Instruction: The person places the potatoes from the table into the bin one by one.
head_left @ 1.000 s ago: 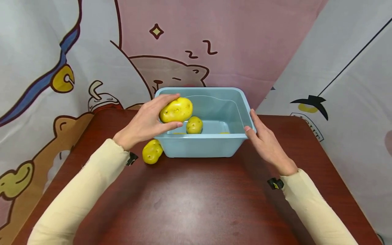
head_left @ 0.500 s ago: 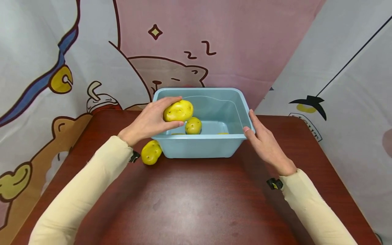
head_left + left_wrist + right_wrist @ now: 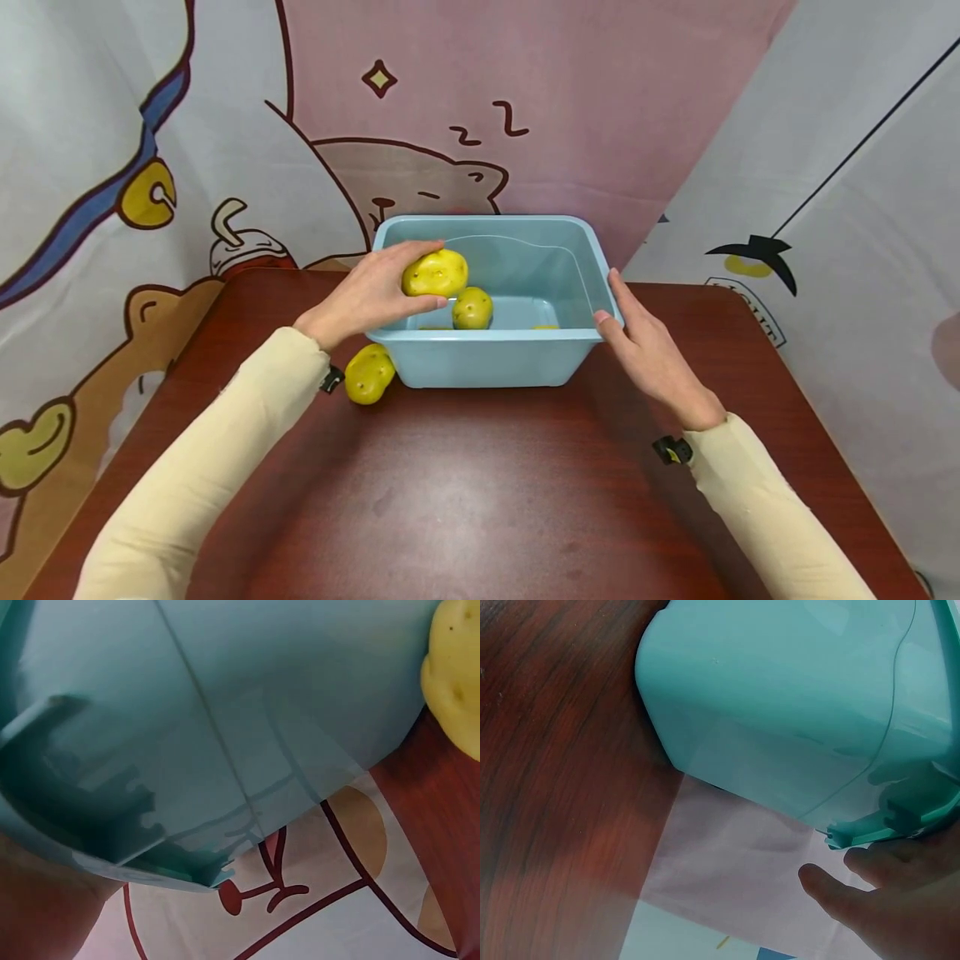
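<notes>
My left hand (image 3: 378,287) holds a yellow, dimpled potato (image 3: 437,273) between thumb and fingers, at the left side of a light blue plastic bin (image 3: 487,358). Inside the bin lies another potato (image 3: 472,309), close below the held one. Slivers of more yellow show just above the front rim; the rest is hidden by the front wall. My right hand (image 3: 651,354) grips the bin's right rim, thumb on top and fingers along the outer side. In the right wrist view its fingers (image 3: 832,896) are beneath the rim. The left wrist view shows mostly the bin's outer wall (image 3: 225,712).
One more potato (image 3: 370,374) lies on the dark wood table (image 3: 465,492), against the bin's front left corner; the left wrist view catches this potato (image 3: 459,679) at its right edge. A printed cartoon cloth (image 3: 585,100) hangs right behind the table.
My left hand has moved slightly right and down, and the held potato sits a little lower in the bin's opening. My right hand and the bin stay nearly the same.
</notes>
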Demonstrator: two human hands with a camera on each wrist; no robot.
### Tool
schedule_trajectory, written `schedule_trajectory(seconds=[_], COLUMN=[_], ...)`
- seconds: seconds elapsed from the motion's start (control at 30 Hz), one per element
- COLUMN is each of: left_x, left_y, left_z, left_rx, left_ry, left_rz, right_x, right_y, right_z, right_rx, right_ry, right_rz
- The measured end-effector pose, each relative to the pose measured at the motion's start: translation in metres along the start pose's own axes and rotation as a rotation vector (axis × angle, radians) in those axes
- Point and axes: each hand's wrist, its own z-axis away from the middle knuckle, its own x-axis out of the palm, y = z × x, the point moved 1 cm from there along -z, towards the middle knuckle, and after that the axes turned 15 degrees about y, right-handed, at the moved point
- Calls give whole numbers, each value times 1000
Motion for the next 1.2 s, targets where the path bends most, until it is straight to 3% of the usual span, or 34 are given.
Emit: schedule_trajectory(seconds=[0.37,0.57,0.97,1.2], left_x=[1,-6,-20,-23], left_y=[-8,-8,-27,-47], left_z=[0,7,50,82], left_rx=[-39,-31,26,-17], left_ry=[-28,63,333,367], left_rz=[-40,13,142,157], right_x=[4,3,1,1], right_y=[-2,-3,-4,-3], right_z=[-1,-2,-1,-1], right_rx=[0,-2,11,0], right_ry=[-6,-9,-9,1], right_rz=[2,0,1,5])
